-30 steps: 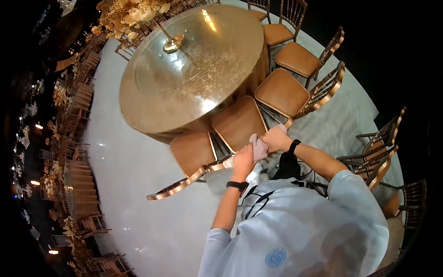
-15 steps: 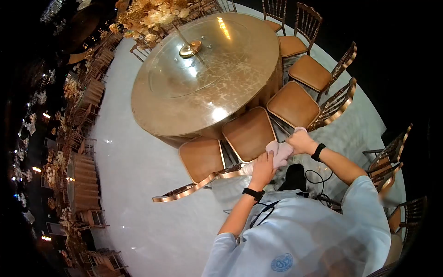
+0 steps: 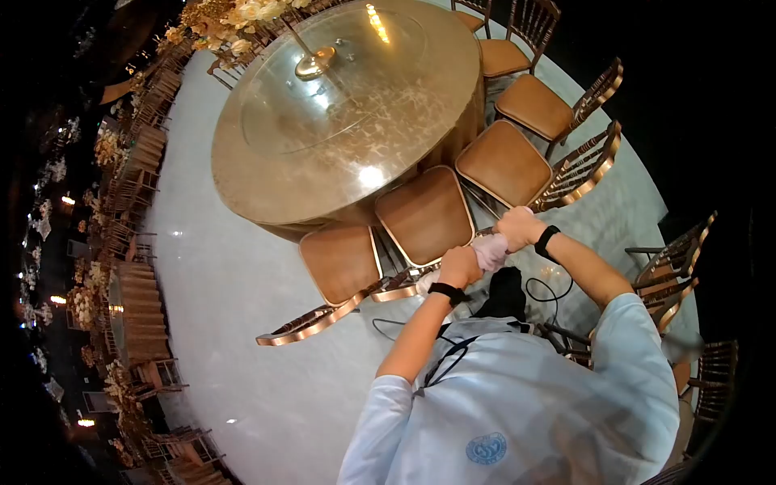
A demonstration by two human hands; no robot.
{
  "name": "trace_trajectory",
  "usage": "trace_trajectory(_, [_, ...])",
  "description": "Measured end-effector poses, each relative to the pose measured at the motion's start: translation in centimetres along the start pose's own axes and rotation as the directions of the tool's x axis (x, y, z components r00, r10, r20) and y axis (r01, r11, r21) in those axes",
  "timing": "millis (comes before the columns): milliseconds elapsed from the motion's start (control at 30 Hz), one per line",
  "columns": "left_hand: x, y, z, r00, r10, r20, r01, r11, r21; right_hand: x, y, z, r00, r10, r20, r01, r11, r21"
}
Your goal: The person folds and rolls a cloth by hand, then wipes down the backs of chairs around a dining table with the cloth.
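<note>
My left hand (image 3: 461,268) is closed around a pale pink cloth (image 3: 490,252). Higher and to the right, my right hand (image 3: 520,228) grips the other end of the same cloth. Both hands are at the back of a gold-brown chair whose tan padded seat (image 3: 427,217) faces the table; they cover much of its top rail. A whitish bit of cloth (image 3: 428,281) shows left of my left hand. Whether the cloth wraps fully round the rail, I cannot tell.
A round gold-covered table (image 3: 283,190) carries a flower stand with a gold base (image 3: 315,63). More chairs ring it, including one on the left (image 3: 341,263) and one on the right (image 3: 505,164). A thin black cable (image 3: 550,297) lies on the pale floor near my dark shoe (image 3: 505,291).
My hands have come down around the cloth, which is now bunched between them; before, it hung looser and more spread out. The view has shifted slightly, so table and chairs sit further up and left.
</note>
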State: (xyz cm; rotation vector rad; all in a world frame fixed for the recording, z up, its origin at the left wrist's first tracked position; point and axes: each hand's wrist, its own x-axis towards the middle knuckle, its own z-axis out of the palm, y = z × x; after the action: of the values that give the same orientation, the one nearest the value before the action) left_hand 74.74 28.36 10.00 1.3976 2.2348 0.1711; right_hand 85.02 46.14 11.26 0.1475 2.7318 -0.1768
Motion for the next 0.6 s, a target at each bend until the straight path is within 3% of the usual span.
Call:
trace_trajectory(67, [0.8, -0.5, -0.7, 0.981, -0.001, 0.192, 0.013, 0.998, -0.061, 0.1, -0.1, -0.3, 1.000, 0.011, 0.009, -0.011, 1.000, 0.028])
trace_trajectory(233, [1.4, -0.9, -0.6, 0.957, 0.065, 0.282, -0.049, 0.997, -0.064, 0.2, 0.1, 1.3, 0.996, 0.009, -0.091, -0.003, 0.998, 0.064])
trace_trajectory(333, [0.7, -0.5, -0.2, 0.983, 0.064, 0.171, -0.056, 0.997, -0.051, -0.3, -0.2, 1.5, 0.981, 0.020, -0.195, -0.008, 0.998, 0.058])
trace_trajectory(400, [-0.5, -0.1, 0.0, 0.988, 0.150, -0.044, -0.148, 0.988, 0.045, -0.4, -0.3, 2.3, 0.969, 0.030, -0.244, -0.028, 1.000, 0.015])
trace_trajectory(433, [-0.8, 0.1, 0.5, 0.988, 0.147, -0.045, -0.145, 0.988, 0.044, -0.6, -0.3, 2.7, 0.955, 0.042, -0.293, -0.051, 0.998, -0.026])
trace_trajectory(467, [-1.0, 0.2, 1.3, 0.974, 0.161, -0.162, -0.144, 0.983, 0.114, -1.0, -0.4, 3.2, 0.955, 0.038, -0.294, -0.048, 0.998, -0.028])
trace_trajectory(500, [-1.1, 0.1, 2.0, 0.944, 0.183, -0.276, -0.135, 0.974, 0.184, -1.5, -0.6, 3.2, 0.913, 0.021, -0.407, -0.026, 1.000, -0.009])
trace_trajectory(533, [-1.1, -0.3, 2.6, 0.942, 0.182, -0.282, -0.133, 0.974, 0.184, -2.0, -1.0, 3.3, 0.857, 0.006, -0.515, -0.004, 1.000, 0.006])
trace_trajectory(600, [-1.3, -0.5, 2.9, 0.892, 0.267, -0.365, -0.184, 0.951, 0.246, -2.4, -2.0, 3.8, 0.805, 0.038, -0.592, -0.029, 0.999, 0.025])
